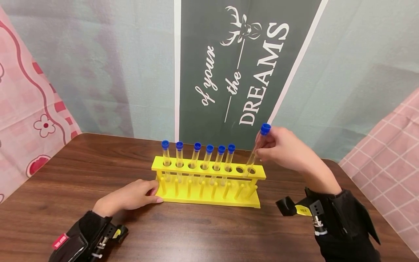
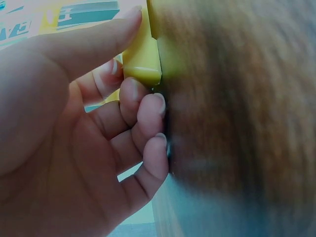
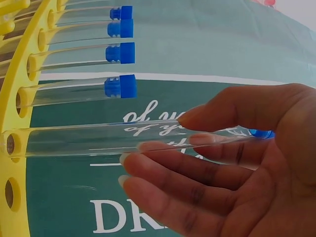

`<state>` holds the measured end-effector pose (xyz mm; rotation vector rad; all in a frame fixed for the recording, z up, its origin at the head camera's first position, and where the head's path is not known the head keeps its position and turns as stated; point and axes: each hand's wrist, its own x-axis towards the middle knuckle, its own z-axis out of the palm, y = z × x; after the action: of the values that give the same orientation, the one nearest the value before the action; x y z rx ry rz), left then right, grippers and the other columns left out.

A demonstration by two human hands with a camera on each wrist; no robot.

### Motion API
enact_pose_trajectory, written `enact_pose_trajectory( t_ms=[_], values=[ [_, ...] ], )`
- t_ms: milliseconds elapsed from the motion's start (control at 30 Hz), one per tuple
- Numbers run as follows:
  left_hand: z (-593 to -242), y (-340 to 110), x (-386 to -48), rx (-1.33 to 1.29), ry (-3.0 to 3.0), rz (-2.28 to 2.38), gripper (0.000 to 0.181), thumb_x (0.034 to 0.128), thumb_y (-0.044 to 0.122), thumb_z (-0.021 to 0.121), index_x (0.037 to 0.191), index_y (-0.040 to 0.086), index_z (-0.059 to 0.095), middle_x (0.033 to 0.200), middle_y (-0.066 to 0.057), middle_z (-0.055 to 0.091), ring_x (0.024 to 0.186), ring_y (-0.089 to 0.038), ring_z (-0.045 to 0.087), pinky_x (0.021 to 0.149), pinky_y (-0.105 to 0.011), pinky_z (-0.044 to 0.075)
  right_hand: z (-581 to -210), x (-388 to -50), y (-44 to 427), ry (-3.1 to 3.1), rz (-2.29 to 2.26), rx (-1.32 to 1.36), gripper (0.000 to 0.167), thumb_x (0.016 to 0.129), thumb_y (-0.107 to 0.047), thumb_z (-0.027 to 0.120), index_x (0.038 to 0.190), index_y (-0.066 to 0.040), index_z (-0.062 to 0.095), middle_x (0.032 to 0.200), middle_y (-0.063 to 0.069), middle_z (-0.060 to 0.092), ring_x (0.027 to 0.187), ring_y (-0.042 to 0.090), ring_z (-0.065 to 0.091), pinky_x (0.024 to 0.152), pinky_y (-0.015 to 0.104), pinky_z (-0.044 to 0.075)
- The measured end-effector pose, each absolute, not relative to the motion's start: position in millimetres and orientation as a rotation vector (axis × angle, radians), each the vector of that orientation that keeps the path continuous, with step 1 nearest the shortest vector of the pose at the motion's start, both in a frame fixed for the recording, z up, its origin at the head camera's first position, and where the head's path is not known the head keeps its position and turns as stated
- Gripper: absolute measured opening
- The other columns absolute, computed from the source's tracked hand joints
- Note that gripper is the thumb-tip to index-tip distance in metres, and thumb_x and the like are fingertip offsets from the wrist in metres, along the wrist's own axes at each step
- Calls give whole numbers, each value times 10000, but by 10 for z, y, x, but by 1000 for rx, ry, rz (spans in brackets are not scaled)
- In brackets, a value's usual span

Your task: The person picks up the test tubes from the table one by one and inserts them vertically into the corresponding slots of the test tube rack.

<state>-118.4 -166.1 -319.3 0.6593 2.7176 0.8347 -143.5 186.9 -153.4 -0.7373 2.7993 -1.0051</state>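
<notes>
A yellow test tube rack (image 1: 209, 201) stands on the table, with several clear, blue-capped test tubes (image 1: 207, 157) in its holes. At the rack's left end, my left hand (image 1: 135, 194) grips the base between thumb and fingers; the left wrist view shows the thumb (image 2: 108, 34) along the yellow base. Above the right end, my right hand (image 1: 281, 149) pinches another test tube (image 3: 89, 140), blue cap up and slightly tilted. Its lower end is at the last two holes in the head view; whether it has entered one I cannot tell.
Brown wood-grain table (image 1: 203, 236) lies under the rack. Behind it hangs a grey-green cloth (image 1: 147, 72) with white lettering. Pink cloths hang at the left (image 1: 29, 91) and right (image 1: 389, 160). A row of yellow pegs (image 1: 202, 190) stands along the rack's front.
</notes>
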Motion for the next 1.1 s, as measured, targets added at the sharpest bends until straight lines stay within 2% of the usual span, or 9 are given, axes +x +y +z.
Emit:
enact_pose_trajectory(
  t_ms=[300, 1100],
  values=[
    [-3206, -1664, -1185, 648, 2717, 835, 340, 834, 360, 644, 713, 125, 429, 583, 44, 321, 512, -91, 320, 502, -226, 260, -1509, -1471, 1812, 2839, -964, -701, 130, 819, -40, 622, 891, 28, 539, 799, 106, 628, 676, 195, 593, 610, 296, 497],
    [-3207, -1663, -1193, 674, 2717, 823, 338, 844, 363, 633, 714, 129, 426, 584, 50, 321, 509, -80, 309, 497, -222, 256, -1636, -1539, 1796, 2829, -970, -694, 93, 819, -14, 598, 874, 35, 539, 778, 128, 628, 642, 195, 597, 599, 312, 502]
  ],
)
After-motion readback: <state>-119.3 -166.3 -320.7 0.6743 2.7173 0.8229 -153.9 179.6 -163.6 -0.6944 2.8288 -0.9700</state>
